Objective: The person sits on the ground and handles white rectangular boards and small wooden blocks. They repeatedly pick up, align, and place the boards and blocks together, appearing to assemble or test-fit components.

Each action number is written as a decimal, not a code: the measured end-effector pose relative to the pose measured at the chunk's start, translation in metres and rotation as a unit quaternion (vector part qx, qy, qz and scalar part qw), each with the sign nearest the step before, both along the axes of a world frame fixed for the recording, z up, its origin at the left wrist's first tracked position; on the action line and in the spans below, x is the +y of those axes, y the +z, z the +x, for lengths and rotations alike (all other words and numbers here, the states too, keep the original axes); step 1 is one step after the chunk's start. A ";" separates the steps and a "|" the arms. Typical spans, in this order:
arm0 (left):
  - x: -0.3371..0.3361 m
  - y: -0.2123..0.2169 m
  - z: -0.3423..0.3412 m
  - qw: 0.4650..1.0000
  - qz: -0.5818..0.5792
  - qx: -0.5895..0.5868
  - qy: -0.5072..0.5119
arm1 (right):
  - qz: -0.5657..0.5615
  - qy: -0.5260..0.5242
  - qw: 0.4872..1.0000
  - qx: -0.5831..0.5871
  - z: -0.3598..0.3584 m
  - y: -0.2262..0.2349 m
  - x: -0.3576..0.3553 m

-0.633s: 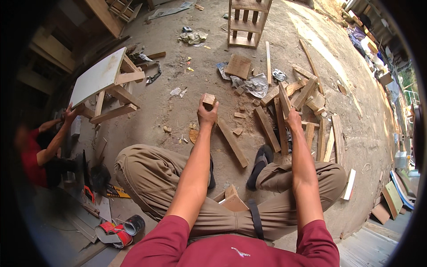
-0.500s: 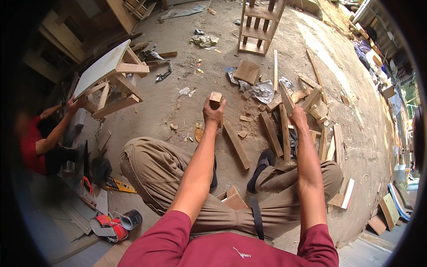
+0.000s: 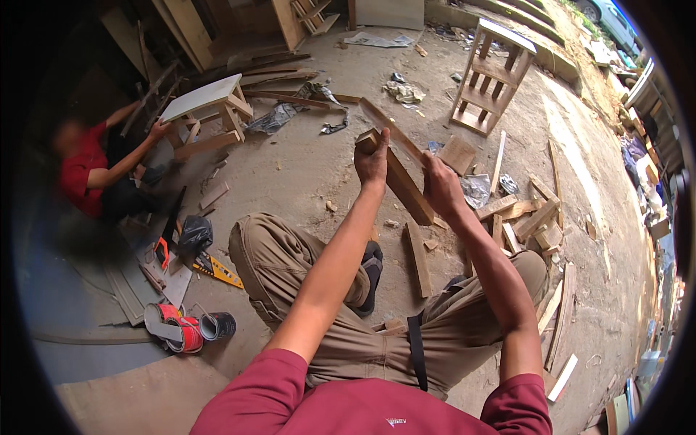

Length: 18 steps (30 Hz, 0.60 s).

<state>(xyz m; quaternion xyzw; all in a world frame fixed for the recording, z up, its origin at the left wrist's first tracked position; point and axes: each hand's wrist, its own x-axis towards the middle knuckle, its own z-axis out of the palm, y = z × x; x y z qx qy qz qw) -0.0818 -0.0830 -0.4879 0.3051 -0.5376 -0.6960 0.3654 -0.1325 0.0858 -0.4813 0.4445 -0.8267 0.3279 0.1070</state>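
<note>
Above the dusty ground (image 3: 341, 170), out past the crouching person's knees (image 3: 254, 243): two lengths of wood held up, one per hand. Left hand (image 3: 371, 165) wrapped round the upper end of a thick squared timber (image 3: 407, 185), thumb across the top; timber slants down to the right, low end near the right wrist. Right hand (image 3: 441, 181) closed on the near end of a slim batten (image 3: 391, 127), which points away up-left, roughly alongside. Whether the two pieces touch, cannot tell.

Risks, as judged. Timber gripped at one end only: its own weight would drag the low end down, and a slack grip could let it twist out and fall toward the left shoe (image 3: 371, 267). Batten held the same way; a small wrist turn would sweep the far tip wide and might rap the left thumb. Bare skin, rough-looking edges: splinters possible.

Footing: a loose wood strip (image 3: 418, 259) lies between the shoes, an offcut heap (image 3: 536, 217) to the right; a careless step could turn on either. Leftward, what looks like an orange-handled handsaw (image 3: 162, 250) lies among scraps; blind reaching there could cut. Co-worker (image 3: 87, 170) with a white-topped stool (image 3: 203, 101) is well apart.
</note>
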 end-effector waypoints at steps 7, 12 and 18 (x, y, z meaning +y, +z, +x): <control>-0.039 0.009 0.048 0.987 0.109 0.098 0.066 | 0.026 0.098 0.986 0.131 0.031 0.001 -0.036; -0.037 0.024 0.065 0.979 0.104 0.130 0.118 | 0.026 0.130 0.975 0.176 0.031 -0.003 -0.045; -0.045 0.028 0.069 0.979 0.118 0.048 0.158 | 0.048 0.126 0.976 0.172 0.034 -0.017 -0.057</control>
